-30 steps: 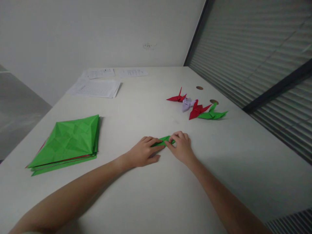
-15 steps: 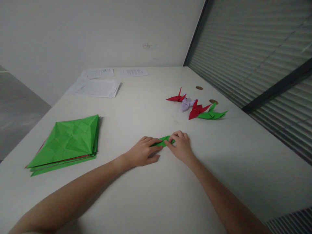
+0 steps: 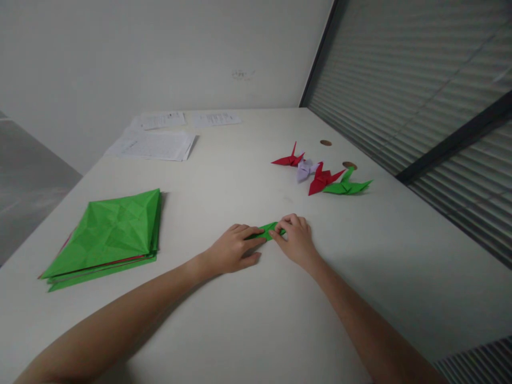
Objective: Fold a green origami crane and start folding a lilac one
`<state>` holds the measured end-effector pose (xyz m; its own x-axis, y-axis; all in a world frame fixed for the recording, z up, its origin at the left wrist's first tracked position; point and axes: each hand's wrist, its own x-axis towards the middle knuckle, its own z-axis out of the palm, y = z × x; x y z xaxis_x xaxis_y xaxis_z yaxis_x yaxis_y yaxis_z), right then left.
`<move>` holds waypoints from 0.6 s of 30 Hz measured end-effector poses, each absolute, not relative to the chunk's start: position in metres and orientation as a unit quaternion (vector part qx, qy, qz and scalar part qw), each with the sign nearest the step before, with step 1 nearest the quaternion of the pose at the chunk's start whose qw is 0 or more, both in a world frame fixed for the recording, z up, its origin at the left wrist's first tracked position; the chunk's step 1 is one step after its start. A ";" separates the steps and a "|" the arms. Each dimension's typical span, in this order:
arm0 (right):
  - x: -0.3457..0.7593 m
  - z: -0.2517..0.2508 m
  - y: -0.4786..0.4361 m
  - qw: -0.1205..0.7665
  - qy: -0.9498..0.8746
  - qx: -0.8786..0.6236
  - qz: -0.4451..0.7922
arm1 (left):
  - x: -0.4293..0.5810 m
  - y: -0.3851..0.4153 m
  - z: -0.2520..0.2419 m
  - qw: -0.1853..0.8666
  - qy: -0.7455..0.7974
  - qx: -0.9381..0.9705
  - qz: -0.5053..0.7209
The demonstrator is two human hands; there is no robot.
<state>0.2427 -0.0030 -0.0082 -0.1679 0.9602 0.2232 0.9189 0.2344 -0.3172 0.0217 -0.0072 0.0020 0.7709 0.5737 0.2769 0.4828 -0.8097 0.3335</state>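
A narrow folded piece of green origami paper (image 3: 269, 231) lies on the table between my two hands. My left hand (image 3: 233, 248) rests with its fingers stretched out, pressing down on the paper's left part; its thumb sits apart on the table. At the other end, my right hand (image 3: 295, 238) pinches the paper between thumb and forefinger. Fingers cover both ends of the folded piece, so its full outline is hidden.
To the left is a stack of creased green paper sheets (image 3: 116, 226). Back right stand a red crane (image 3: 288, 160), a lilac one (image 3: 304, 170), another red crane (image 3: 322, 180) and a green crane (image 3: 347, 186). Printed papers (image 3: 156, 145) lie far left; window blinds (image 3: 400, 80) flank the right edge.
Hardly anything differs. The whole view has shifted very slightly, and both hands keep their places on the green paper.
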 end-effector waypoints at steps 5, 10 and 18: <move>0.243 -0.009 -0.004 0.192 -0.767 -0.610 0.050 | 0.022 -0.006 0.001 0.134 0.284 0.929 0.197; 0.244 -0.008 -0.005 0.187 -0.768 -0.610 0.051 | 0.022 -0.006 -0.001 0.128 0.281 0.928 0.206; 0.243 -0.009 -0.005 0.190 -0.767 -0.611 0.042 | 0.023 -0.006 -0.002 0.118 0.276 0.930 0.214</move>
